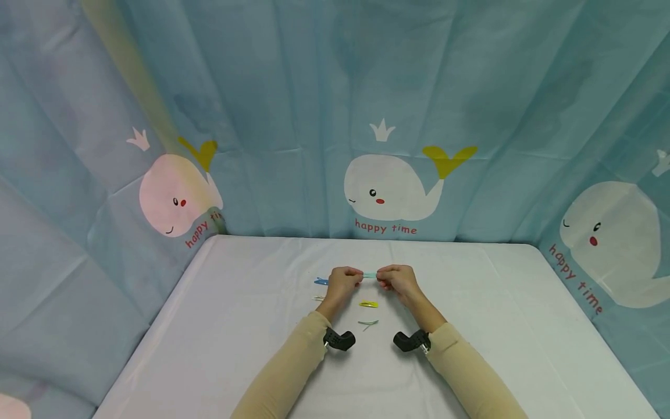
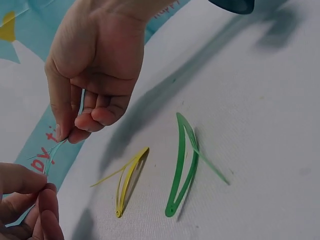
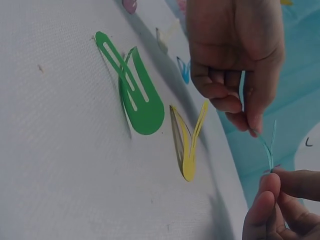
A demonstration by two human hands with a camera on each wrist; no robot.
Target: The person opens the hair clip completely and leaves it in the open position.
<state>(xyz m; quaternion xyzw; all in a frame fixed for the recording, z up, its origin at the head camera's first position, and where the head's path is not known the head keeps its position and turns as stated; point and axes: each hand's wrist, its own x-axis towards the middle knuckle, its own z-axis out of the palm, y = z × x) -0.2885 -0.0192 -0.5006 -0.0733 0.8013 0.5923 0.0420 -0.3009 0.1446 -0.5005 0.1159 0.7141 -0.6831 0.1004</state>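
My left hand (image 1: pixel 343 284) and right hand (image 1: pixel 402 280) pinch opposite ends of a small light-teal snap hair clip (image 1: pixel 369 275), held above the far part of the table. In the right wrist view, the two prongs of this hair clip (image 3: pixel 270 152) stand apart in a narrow V. Thumb and fingertips hide both its ends. Nearer the wrists lie a yellow snap hair clip (image 1: pixel 369 304) and a green one (image 1: pixel 368 322), each with its tongue sprung away from its frame, as the yellow clip (image 3: pixel 188 160) and green clip (image 3: pixel 149 112) show close up.
Beside my left hand lie a blue hair clip (image 1: pixel 321 281) and a whitish one (image 1: pixel 318 298), partly hidden by that hand. A purple piece (image 3: pixel 130 5) shows at the right wrist view's top edge. A blue whale-print curtain (image 1: pixel 293 192) hangs around the white table (image 1: pixel 251 326).
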